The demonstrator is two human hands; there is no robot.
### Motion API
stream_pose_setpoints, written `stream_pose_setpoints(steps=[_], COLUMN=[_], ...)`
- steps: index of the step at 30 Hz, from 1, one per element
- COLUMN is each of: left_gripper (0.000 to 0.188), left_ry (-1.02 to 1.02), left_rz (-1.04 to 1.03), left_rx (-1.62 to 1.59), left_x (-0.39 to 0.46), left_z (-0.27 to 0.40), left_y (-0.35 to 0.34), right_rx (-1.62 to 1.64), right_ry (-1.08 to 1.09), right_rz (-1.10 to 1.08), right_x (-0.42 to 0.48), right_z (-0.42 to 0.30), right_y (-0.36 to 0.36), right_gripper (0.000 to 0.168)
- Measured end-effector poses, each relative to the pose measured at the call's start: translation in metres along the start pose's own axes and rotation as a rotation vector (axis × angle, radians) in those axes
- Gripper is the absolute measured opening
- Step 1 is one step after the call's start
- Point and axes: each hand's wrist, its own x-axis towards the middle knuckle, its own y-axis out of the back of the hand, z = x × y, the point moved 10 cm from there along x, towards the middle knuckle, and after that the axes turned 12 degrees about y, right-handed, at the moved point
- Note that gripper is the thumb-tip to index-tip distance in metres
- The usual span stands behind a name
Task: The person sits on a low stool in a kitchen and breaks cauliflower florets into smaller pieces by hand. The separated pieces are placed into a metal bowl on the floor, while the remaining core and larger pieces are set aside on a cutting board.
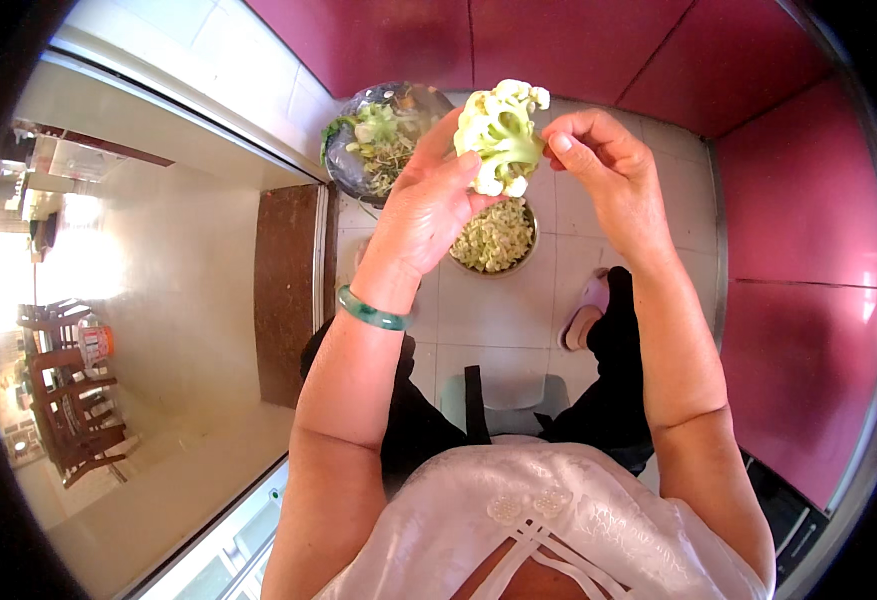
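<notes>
A large piece of cauliflower (500, 139) with a pale green stem is held up by my left hand (432, 199), its thumb pressed against the florets. My right hand (602, 161) pinches the stem end at the cauliflower's right side between thumb and fingertips. Beneath my hands, a round metal bowl (534, 244) on the floor holds many small cauliflower florets (492, 236). Left of it and farther off, a container lined with a dark plastic bag (342, 161) holds leaves and vegetable trimmings (382, 139), partly hidden by my left hand.
The tiled floor (494, 311) is bounded by glossy red cabinet panels (806, 187) ahead and on the right. A doorway with a brown threshold (286, 292) opens on the left towards wooden chairs (70, 405). A grey-green stool (513, 397) shows between my legs.
</notes>
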Motion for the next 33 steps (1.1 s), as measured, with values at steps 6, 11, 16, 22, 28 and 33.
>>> stream_pose_setpoints(steps=[6, 11, 16, 22, 28, 33], left_gripper=[0.053, 0.060, 0.058, 0.054, 0.058, 0.056], left_ry=[-0.078, -0.140, -0.193, -0.251, -0.378, -0.312], left_rz=[-0.005, 0.048, 0.119, 0.218, 0.281, 0.270], left_rx=[0.114, 0.261, 0.261, 0.360, 0.521, 0.555], left_x=[-0.001, -0.002, 0.001, 0.011, 0.004, -0.002], left_z=[0.004, 0.005, 0.004, 0.001, 0.006, 0.009], left_y=[-0.001, 0.007, 0.018, 0.033, 0.034, 0.028], right_rx=[-0.102, -0.219, -0.400, -0.543, -0.655, -0.605], right_ry=[0.047, 0.052, 0.082, 0.085, 0.202, 0.211], right_rz=[-0.021, 0.009, 0.010, 0.007, -0.027, 0.019], right_x=[0.003, 0.004, 0.009, 0.012, 0.010, 0.001], right_z=[-0.006, 0.003, 0.011, 0.021, 0.020, 0.024], right_y=[-0.005, -0.009, -0.016, -0.017, -0.021, -0.020], right_gripper=[0.014, 0.022, 0.026, 0.022, 0.014, 0.014])
